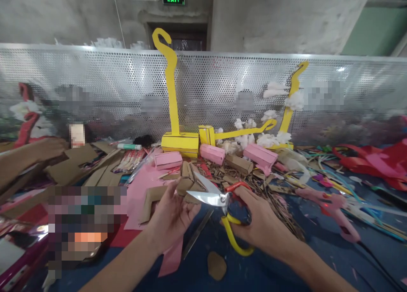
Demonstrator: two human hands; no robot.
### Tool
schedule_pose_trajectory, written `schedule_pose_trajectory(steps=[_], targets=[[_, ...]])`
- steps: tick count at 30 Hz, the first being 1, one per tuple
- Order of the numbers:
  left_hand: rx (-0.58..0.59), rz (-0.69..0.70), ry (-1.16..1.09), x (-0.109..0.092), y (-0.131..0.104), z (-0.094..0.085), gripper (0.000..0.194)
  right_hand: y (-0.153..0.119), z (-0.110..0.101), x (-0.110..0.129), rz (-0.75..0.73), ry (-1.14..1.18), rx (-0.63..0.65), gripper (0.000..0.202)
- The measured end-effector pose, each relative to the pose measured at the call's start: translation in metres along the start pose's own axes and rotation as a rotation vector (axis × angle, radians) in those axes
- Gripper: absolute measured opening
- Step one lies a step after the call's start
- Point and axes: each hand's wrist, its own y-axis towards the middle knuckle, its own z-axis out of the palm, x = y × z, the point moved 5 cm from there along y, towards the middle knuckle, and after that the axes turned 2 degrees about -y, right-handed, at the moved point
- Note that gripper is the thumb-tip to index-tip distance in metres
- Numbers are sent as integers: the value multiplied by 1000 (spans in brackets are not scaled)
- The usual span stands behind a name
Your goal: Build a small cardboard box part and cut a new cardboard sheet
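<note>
Small folded brown cardboard piece: held above the blue tabletop, at the scissor tips.

Left hand: thumb and fingers clamped on the cardboard, palm partly upturned.

Right hand: closed about the handles of the steel-bladed scissors with red and yellow handles; blades parted, directed at the cardboard. Whether an edge lies fully between them: cannot be told.

Handling, by judgement: thick board best seated deep, near the pivot, since the tips may slip or crush a fold. Short, even bites; cardboard turned by the left hand, scissors kept steady. Left fingertips well behind the blade line, support close to the cut.

Containers: one clear plastic packet, apparently holding slim red-and-white sticks; exact contents too blurred to tell. Yellow box-shaped cardboard base, tall hooked strip upright on top; inside not visible. Pink box-shaped block, just beside the base; outer faces only, any contents unknown.
</note>
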Motion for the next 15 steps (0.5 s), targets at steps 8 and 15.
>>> schedule_pose_trajectory(steps=[8, 15], targets=[[17, 25, 14, -1, -2, 3, 18, 0, 2, -9, 29, -56, 21, 24], [34, 12, -20, 1, 1, 0, 20, 3, 1, -14, 80, -77, 36, 22]])
